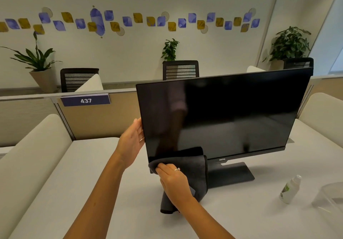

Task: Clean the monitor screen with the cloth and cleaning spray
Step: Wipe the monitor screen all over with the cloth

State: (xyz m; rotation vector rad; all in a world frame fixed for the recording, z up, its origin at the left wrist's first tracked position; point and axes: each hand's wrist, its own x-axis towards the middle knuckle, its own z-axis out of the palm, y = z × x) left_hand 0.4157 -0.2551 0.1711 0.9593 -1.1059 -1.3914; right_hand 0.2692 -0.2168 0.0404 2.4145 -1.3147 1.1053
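Note:
A black monitor (232, 112) with a dark, switched-off screen stands on its flat base on the white desk (92, 173). My left hand (132, 140) grips the monitor's left edge, fingers behind the frame. My right hand (174, 181) presses a dark grey cloth (194, 166) against the lower left corner of the screen; part of the cloth hangs down to the desk. A small white spray bottle (290, 189) with a green label stands on the desk to the right, apart from both hands.
A clear plastic container (330, 196) sits at the right edge beside the bottle. Beige partition panels (100, 119) with a "437" sign (85, 100) close the back of the desk. Black office chairs and potted plants stand beyond.

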